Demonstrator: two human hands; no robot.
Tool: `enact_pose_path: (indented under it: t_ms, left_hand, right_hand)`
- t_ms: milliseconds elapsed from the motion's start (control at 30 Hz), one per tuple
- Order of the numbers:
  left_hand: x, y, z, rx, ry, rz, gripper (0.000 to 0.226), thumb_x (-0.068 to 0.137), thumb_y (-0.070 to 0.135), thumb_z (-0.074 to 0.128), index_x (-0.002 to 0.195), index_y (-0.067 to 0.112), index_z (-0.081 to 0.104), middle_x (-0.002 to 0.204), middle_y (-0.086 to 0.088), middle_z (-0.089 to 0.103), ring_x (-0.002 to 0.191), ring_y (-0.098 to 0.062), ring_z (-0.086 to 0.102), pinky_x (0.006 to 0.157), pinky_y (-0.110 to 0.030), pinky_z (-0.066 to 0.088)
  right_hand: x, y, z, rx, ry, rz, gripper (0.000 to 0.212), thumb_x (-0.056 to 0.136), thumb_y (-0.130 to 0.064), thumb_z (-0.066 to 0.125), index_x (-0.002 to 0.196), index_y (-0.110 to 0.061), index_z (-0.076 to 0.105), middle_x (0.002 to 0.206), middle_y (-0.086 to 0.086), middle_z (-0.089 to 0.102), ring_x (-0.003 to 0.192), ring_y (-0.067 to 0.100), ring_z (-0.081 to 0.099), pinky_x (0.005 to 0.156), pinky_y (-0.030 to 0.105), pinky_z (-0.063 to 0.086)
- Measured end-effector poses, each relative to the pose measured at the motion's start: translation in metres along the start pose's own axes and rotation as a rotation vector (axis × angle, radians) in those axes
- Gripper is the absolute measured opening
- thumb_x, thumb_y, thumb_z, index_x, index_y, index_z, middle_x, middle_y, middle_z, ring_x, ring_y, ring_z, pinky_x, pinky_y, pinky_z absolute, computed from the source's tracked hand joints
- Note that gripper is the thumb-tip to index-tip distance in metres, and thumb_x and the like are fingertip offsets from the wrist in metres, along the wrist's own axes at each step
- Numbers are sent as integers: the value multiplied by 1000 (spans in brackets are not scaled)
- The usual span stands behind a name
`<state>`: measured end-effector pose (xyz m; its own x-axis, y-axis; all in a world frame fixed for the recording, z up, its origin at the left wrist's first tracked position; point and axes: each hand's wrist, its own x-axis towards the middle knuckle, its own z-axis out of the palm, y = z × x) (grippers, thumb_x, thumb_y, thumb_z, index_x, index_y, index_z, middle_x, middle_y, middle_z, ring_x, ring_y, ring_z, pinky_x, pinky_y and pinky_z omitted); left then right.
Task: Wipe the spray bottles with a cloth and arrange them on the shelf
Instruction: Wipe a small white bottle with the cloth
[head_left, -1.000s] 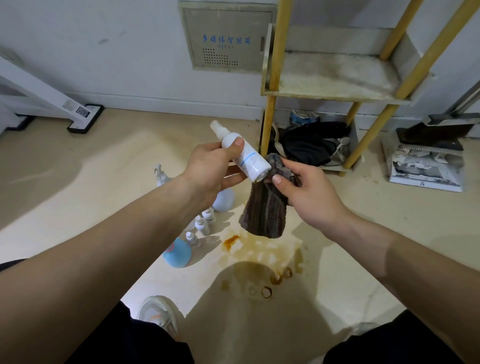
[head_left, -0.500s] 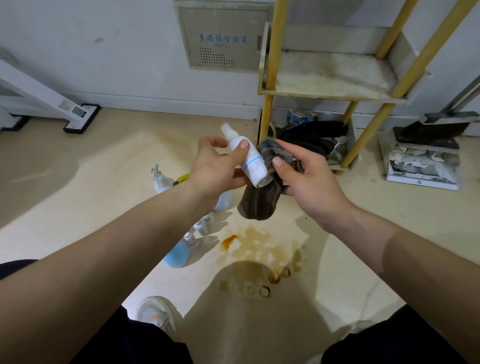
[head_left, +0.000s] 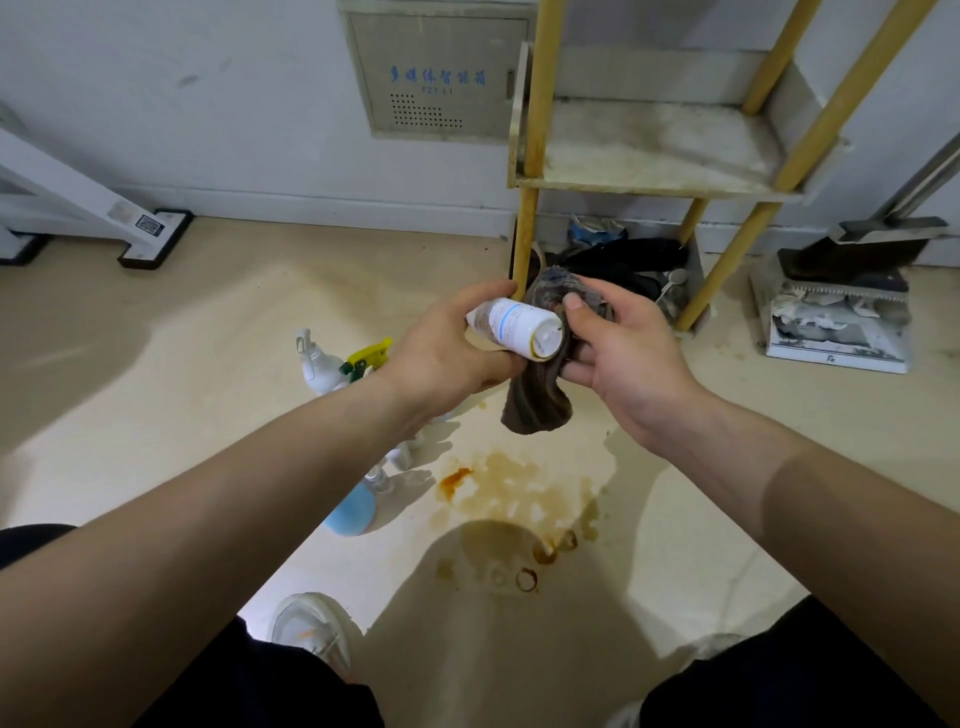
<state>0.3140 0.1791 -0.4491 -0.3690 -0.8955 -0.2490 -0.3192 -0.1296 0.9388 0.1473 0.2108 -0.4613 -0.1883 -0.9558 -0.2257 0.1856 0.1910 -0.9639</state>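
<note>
A: Where is the bottle now?

B: In the air near the middle, in front of the shelf's lower level. The left hand (head_left: 447, 343) grips the bottle (head_left: 514, 327) round its upper part, fingers curled about it, so it lies almost on its side, base towards the person. The spray head is hidden behind the hand

A: And the cloth?

B: The right hand (head_left: 623, 353) holds the cloth (head_left: 537, 405) bunched in its palm with the thumb pressed on top. The cloth touches the bottle's right side near the base, and its loose end hangs below both hands

A: So how far along is it?

B: Early, I judge. One bottle is mid-wipe. No bottle stands on the upper board of the shelf (head_left: 649, 150), far and right, and the board looks dusty. Dark things (head_left: 623, 260) lie on the lower level; I see no bottle among them

A: What is left?

B: Most of it. On the floor (head_left: 208, 364), left of the hands, stand a white bottle (head_left: 317, 358), a yellow trigger (head_left: 369, 356) just beside it, a blue bottle (head_left: 348, 512) nearer, and small bottles (head_left: 400, 454) between, partly hidden by the left arm (head_left: 291, 467). I cannot count them, nor tell whether any is wiped. All need shelving

A: Anything else?

B: A brown stain (head_left: 519, 499) with ring marks, near, below the hands
</note>
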Motion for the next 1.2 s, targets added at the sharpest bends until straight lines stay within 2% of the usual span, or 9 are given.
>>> enact_pose_path:
  t_ms: [100,200,300,400,567,767,867,1033,1200]
  left_hand:
    - [4,-4,-2,392,48,82,68,80,29,85,140,36,54,138,-2,53,114,-23,62,80,-26,53]
    - [7,-7,-8,698,71,85,56,71,57,82,124,49,63,161,-14,29,137,-31,47,95,-32,45]
    - [8,-11,-7,604,108,210,55,67,54,86,117,37,72,142,-9,59,135,-23,50,99,-31,43]
    - [7,-14,-2,498,181,333,45,69,43,89,110,31,75,99,7,75,94,-16,66,85,-36,51]
    - [8,-16,1,482,182,338,46,75,59,74,119,45,69,98,16,74,86,-8,64,79,-41,55]
    - [11,-15,0,460,141,270,31,80,61,70,102,39,75,78,10,73,68,-13,66,66,-41,56]
    - [7,-12,0,378,88,239,22,85,52,74,95,33,77,81,8,75,70,-4,66,64,-26,52]
    - [2,-7,0,137,-5,145,2,88,30,77,89,29,75,73,14,75,65,6,65,59,-8,44]
    - [-1,-10,1,-62,-24,43,13,89,22,76,99,14,78,84,-3,76,77,-11,69,68,-23,56]
  right_hand:
    - [-2,0,1,-4,-13,11,21,104,-14,50,113,-23,67,115,7,73,104,28,72,89,54,58]
    - [-3,1,1,-24,-24,45,26,104,-15,50,127,-16,63,117,9,72,104,27,72,90,53,58]
    - [-3,0,2,-44,-25,59,26,104,-17,51,128,-18,62,119,8,71,106,26,71,92,53,57]
    - [-2,-2,2,57,-16,117,21,104,-14,51,118,-14,66,113,9,72,104,29,71,96,57,53]
    - [-3,-4,1,125,-21,125,23,104,-9,49,119,-11,66,108,9,71,102,32,71,93,49,57]
    - [-13,-1,3,-527,-9,-374,40,99,-14,54,134,-31,62,113,-24,68,106,-2,64,90,19,51]
    - [-17,-4,3,-639,-30,-476,40,99,-12,55,134,-28,63,123,-19,66,114,-3,60,94,14,47]
    - [-16,-5,-2,-703,-47,-558,38,97,-12,54,130,-27,65,111,-13,71,93,2,67,82,29,57]
    - [-12,-4,-8,-784,-29,-594,37,96,-8,55,126,-26,68,105,-8,74,91,5,64,77,19,50]
